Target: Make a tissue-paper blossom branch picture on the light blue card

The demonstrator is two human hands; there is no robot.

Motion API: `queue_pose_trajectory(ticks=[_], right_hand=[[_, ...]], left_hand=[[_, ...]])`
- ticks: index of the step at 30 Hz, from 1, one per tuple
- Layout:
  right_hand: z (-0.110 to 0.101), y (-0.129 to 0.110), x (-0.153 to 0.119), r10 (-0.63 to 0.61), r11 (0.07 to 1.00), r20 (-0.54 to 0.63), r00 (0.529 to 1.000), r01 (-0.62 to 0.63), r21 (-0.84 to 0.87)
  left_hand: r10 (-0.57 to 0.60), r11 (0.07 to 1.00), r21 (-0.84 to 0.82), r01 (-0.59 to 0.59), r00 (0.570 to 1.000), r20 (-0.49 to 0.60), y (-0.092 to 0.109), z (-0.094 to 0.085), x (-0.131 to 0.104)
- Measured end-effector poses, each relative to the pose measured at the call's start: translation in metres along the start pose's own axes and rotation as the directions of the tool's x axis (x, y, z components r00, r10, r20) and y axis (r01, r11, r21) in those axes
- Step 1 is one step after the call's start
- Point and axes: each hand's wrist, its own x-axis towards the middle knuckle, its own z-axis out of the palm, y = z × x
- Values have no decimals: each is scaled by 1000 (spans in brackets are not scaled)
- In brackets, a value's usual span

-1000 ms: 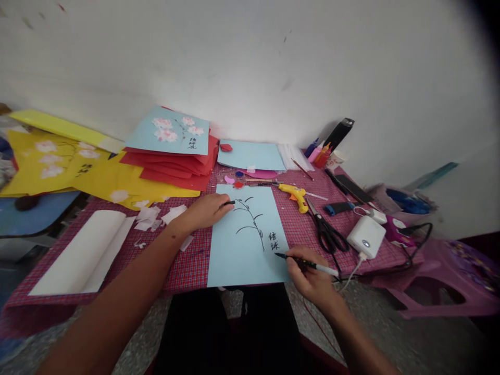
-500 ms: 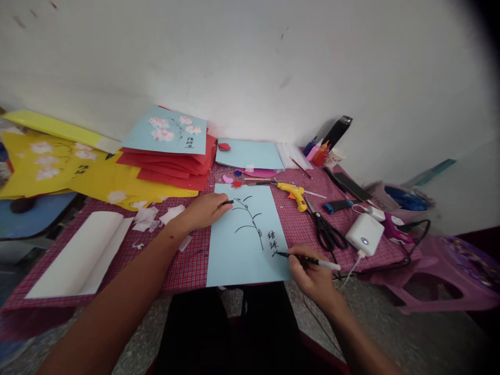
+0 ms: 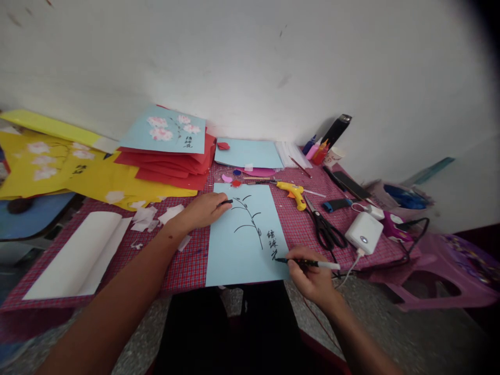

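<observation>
A light blue sheet [image 3: 238,260] lies at the table's front edge, bearing a black-inked branch and a column of black characters at its lower right. My right hand [image 3: 310,273] grips a brush pen [image 3: 307,262] with a black and white barrel, its tip at the lowest character. Resting on the sheet's upper left edge, my left hand [image 3: 209,208] is closed around a small black pen cap [image 3: 225,202].
Right of the sheet are a yellow glue gun [image 3: 292,192], black scissors [image 3: 328,232] and a white power adapter [image 3: 364,233] with cables. Paper scraps [image 3: 145,219], folded white paper [image 3: 78,255] and a red paper stack [image 3: 172,166] lie left.
The lowest character has gained strokes. My right hand and the pen tip have shifted slightly down. My left hand holds its place on the sheet.
</observation>
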Motion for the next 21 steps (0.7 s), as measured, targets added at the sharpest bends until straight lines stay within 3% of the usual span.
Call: queue_pose_trajectory(ticks=[6,12,21], right_hand=[[3,3,0,62,996,-122,991,-70,-62],[2,0,2,49,998,-85,995,-53,-45],[3,5,-4,179,983,-234,956,-181,14]], left_hand=[[-2,1000,7,2,1000,5,-1,1,0],[-9,1000,5,9,1000,8,-1,1,1],[-14,1000,-5,14,1000,-2,-2,2,0]])
